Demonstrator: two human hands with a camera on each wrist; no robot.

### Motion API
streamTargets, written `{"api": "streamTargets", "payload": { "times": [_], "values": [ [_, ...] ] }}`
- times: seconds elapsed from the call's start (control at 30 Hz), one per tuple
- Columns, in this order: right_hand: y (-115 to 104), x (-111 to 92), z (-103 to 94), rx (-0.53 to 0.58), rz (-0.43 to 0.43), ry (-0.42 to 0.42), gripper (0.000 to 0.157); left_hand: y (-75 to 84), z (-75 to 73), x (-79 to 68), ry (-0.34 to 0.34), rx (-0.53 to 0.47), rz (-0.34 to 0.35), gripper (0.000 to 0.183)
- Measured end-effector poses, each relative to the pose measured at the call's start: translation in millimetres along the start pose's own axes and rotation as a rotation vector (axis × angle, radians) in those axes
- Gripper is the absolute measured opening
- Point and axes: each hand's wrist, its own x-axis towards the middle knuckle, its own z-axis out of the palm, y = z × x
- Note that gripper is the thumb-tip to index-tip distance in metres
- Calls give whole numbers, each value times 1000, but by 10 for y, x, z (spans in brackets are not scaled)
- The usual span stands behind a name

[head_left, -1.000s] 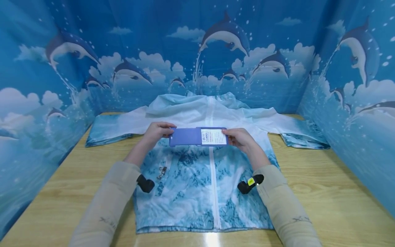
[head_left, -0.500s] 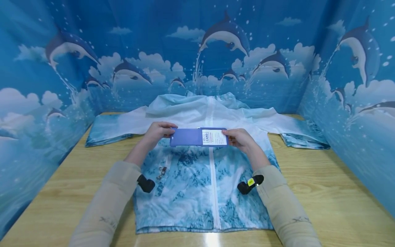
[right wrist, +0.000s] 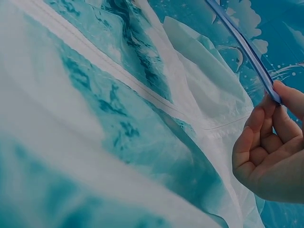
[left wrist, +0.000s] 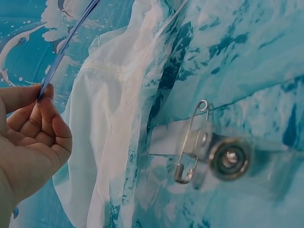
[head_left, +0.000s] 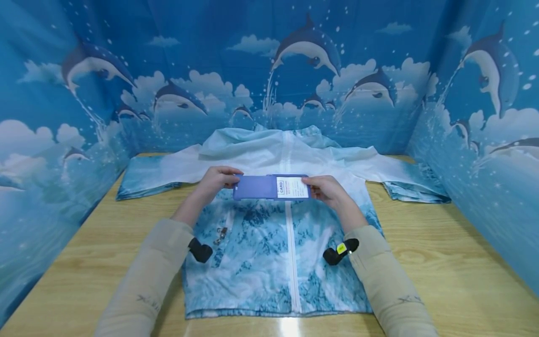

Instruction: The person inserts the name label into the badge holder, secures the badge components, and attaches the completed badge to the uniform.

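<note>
Both hands hold up a purple sliding card holder (head_left: 254, 186) over the jacket in the head view. A white card printed "CARD" (head_left: 293, 187) shows in its right half. My left hand (head_left: 219, 179) pinches the holder's left end between thumb and fingers. At the right end, my right hand (head_left: 325, 188) pinches the edge beside the card. Both wrist views show the holder edge-on as a thin purple strip (right wrist: 247, 50). Below it lies a blue-and-white zip jacket (head_left: 252, 262) with its sleeves spread. A metal badge clip with a safety pin (left wrist: 190, 147) and clear strap rests on the jacket.
The jacket lies on a wood-grain table (head_left: 425, 262). Its sleeve ends (head_left: 414, 187) are folded at either side. A dolphin-print curtain (head_left: 269, 70) encloses the back and sides. Black wrist cameras (head_left: 201, 251) are strapped to both forearms.
My left hand and the holder's plain left part have shifted slightly right, so a little less of the card shows. My right hand is almost unmoved.
</note>
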Motion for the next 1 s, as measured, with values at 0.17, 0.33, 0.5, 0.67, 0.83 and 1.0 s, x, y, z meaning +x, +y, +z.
{"api": "streamTargets", "payload": {
  "times": [0.17,0.33,0.5,0.67,0.83,1.0],
  "values": [
    [-1,8,0,2,0,6,30,5,1,1,0,23,6,30],
    [-8,10,5,-5,5,9,32,9,5,7,-14,39,2,32],
    [-16,4,8,-6,16,6,32,1,19,7,-17,43,-8,31],
    [-22,7,13,-2,27,11,33,9,37,11,-5,30,-14,31],
    [-11,18,8,2,30,13,31,0,36,23,-7,10,-10,30],
    [-10,8,14,5,28,-1,31,-12,48,25,-30,-7,13,30]
  ]
}}
